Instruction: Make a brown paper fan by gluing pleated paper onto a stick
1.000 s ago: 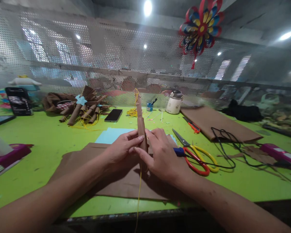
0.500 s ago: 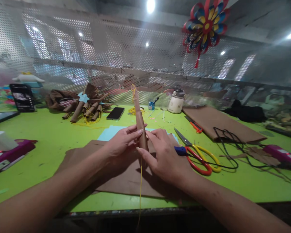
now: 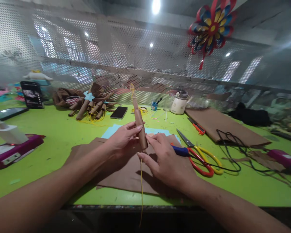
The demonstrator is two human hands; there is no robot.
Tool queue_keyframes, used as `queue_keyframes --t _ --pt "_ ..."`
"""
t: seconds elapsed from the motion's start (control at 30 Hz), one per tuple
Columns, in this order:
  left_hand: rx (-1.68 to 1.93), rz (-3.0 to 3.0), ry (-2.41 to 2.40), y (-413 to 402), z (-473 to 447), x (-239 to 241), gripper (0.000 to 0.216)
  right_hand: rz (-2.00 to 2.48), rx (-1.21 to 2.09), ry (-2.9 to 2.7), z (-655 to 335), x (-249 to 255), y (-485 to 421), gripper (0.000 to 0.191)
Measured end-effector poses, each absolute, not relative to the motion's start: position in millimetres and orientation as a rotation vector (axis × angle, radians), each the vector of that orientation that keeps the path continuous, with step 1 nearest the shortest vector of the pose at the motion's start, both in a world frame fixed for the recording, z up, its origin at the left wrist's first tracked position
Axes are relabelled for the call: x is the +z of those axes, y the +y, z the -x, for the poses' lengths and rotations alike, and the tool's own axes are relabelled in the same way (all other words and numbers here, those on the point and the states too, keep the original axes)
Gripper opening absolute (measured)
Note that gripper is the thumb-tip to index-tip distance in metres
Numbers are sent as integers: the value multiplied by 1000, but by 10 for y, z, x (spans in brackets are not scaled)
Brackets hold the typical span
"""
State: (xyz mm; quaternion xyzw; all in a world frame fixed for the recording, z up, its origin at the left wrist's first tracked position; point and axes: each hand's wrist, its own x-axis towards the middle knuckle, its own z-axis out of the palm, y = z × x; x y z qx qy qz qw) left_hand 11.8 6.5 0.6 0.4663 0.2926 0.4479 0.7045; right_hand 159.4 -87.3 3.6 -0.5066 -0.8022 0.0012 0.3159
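A rolled brown paper tube [image 3: 141,131], narrower toward its far end, tilts upward over the work area. My left hand [image 3: 123,137] grips it midway between thumb and fingers. At the tube's lower end, my right hand [image 3: 163,157] is curled, fingertips against the side and thumb just below the end. Yellow string [image 3: 142,181] hangs from that end past the table edge, and more is looped at the narrow tip [image 3: 132,90]. Beneath both hands lies brown paper [image 3: 118,176], with light blue paper [image 3: 111,130] behind. The right hand's inner fingers are partly hidden.
Scissors [image 3: 203,158] with red and yellow handles lie right of my right hand, beside a blue-handled tool [image 3: 180,150]. A box cutter [image 3: 197,127], folded brown paper [image 3: 223,124] and black cable [image 3: 229,145] are farther right. A phone [image 3: 119,112] and paper rolls [image 3: 83,110] sit behind.
The camera view has shifted slightly, so the scene sits farther right. My right thumb has moved off the tube to just below its lower end, and the end now shows more.
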Motion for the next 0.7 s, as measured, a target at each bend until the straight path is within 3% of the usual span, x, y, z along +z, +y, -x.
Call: queue_keyframes --t 0.5,0.7 --pt "1065 -992 643 73 -116 29 17 1313 17 -2082 -1568 51 -904 39" --pt "1105 -977 632 57 -131 31 15 1301 149 -2013 -1551 71 -893 26"
